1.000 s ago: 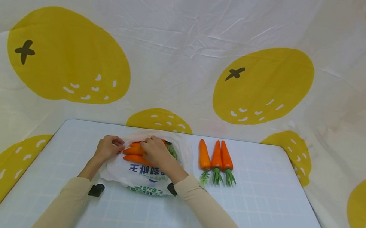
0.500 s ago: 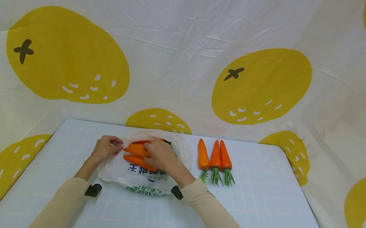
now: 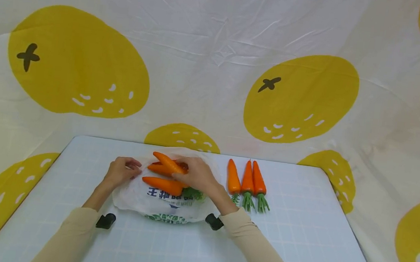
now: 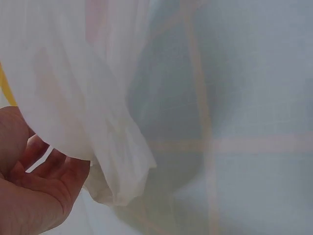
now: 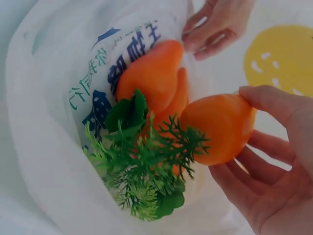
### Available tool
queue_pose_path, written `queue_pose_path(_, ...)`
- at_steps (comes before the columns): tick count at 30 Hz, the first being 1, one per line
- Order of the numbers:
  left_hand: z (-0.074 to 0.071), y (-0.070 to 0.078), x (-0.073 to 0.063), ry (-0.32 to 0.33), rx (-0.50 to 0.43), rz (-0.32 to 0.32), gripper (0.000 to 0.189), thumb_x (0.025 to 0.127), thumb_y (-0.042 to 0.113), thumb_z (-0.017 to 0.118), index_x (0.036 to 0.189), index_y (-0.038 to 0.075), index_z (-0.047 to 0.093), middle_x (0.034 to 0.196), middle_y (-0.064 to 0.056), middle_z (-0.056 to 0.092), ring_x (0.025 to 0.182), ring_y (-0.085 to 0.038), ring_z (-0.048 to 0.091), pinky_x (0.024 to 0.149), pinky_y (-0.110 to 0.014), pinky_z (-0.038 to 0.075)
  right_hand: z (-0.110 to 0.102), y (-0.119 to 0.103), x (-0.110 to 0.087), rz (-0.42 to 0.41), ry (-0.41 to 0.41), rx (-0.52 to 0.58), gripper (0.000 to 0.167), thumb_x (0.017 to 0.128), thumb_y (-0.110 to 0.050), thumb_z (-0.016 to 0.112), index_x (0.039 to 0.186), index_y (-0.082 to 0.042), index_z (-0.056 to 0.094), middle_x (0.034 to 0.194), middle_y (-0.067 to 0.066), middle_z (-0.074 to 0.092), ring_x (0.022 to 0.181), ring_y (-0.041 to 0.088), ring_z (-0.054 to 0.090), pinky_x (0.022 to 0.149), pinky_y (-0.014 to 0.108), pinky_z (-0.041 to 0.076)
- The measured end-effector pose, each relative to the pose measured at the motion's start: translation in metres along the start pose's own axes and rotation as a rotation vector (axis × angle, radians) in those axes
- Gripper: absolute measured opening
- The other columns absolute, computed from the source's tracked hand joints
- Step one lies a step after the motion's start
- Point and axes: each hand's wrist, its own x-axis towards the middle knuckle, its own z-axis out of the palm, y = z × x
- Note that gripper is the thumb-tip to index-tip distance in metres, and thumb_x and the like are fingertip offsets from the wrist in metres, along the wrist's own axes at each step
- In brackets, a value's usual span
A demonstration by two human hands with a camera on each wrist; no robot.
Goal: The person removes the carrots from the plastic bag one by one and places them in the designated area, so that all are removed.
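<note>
A white plastic bag (image 3: 134, 200) with dark blue and green print lies near the back of the table, its mouth spread around several carrots. My right hand (image 3: 201, 176) grips one orange carrot (image 3: 167, 161) between thumb and fingers, its tip raised and pointing left. In the right wrist view the held carrot (image 5: 220, 128) shows its thick end and feathery green leaves. Below it, other carrots (image 3: 162, 185) lie in the bag with their greens (image 5: 142, 181). At the bag's left edge, my left hand (image 3: 120, 171) pinches the thin plastic (image 4: 122, 166) with curled fingers.
To the right of the bag, three carrots (image 3: 249, 181) with green tops lie side by side on the pale checked table (image 3: 298, 245). Behind the table's back edge hangs a white cloth (image 3: 200, 82) with large yellow fruit prints.
My right hand has lifted one carrot out from among the others in the bag and moved slightly right; its tip has swung upward. My left hand stays at the bag's edge.
</note>
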Motion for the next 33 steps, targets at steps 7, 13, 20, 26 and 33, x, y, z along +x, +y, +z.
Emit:
queue_pose_path(7, 0.001, -0.002, -0.001, 0.015, -0.009, 0.005, 0.023, 0.094, 0.003, 0.070, 0.115, -0.009, 0.069, 0.100, -0.023, 0.071, 0.086, -0.028, 0.067, 0.074, -0.031, 0.060, -0.014, 0.011, -0.005, 0.022, 0.053, 0.189, 0.037, 0.093, -0.023, 0.078, 0.124, -0.004, 0.070, 0.112, 0.006, 0.073, 0.098, 0.017, 0.067, 0.087, 0.027, 0.057)
queue_pose_path(13, 0.003, -0.001, -0.002, 0.027, -0.002, -0.009, 0.022, 0.095, 0.002, 0.070, 0.114, -0.009, 0.069, 0.101, -0.023, 0.071, 0.088, -0.030, 0.067, 0.075, -0.032, 0.060, -0.024, 0.016, -0.012, 0.107, 0.121, 0.313, 0.039, 0.091, -0.026, 0.080, 0.123, -0.006, 0.071, 0.110, 0.006, 0.073, 0.100, 0.020, 0.068, 0.086, 0.029, 0.058)
queue_pose_path(20, 0.003, 0.000, -0.003, 0.042, 0.012, 0.001, 0.021, 0.094, 0.003, 0.070, 0.112, -0.009, 0.070, 0.100, -0.024, 0.072, 0.091, -0.036, 0.067, 0.078, -0.037, 0.060, -0.036, 0.024, -0.020, 0.174, 0.177, 0.506, 0.042, 0.094, -0.027, 0.077, 0.129, -0.004, 0.068, 0.119, 0.010, 0.072, 0.108, 0.025, 0.068, 0.092, 0.034, 0.057)
queue_pose_path(26, 0.004, -0.002, -0.003, 0.044, 0.012, -0.016, 0.021, 0.096, 0.004, 0.069, 0.113, -0.009, 0.070, 0.102, -0.024, 0.071, 0.093, -0.036, 0.067, 0.082, -0.040, 0.060, -0.051, 0.031, -0.030, 0.248, 0.206, 0.647, 0.047, 0.094, -0.032, 0.077, 0.132, -0.007, 0.066, 0.123, 0.010, 0.069, 0.111, 0.025, 0.067, 0.091, 0.035, 0.058)
queue_pose_path(33, 0.005, -0.001, -0.003, 0.039, 0.009, -0.039, 0.022, 0.096, 0.005, 0.068, 0.113, -0.009, 0.069, 0.102, -0.024, 0.071, 0.092, -0.035, 0.066, 0.085, -0.042, 0.059, -0.064, 0.046, -0.038, 0.314, 0.265, 0.695, 0.048, 0.095, -0.033, 0.076, 0.134, -0.007, 0.065, 0.124, 0.012, 0.069, 0.111, 0.025, 0.067, 0.091, 0.035, 0.058)
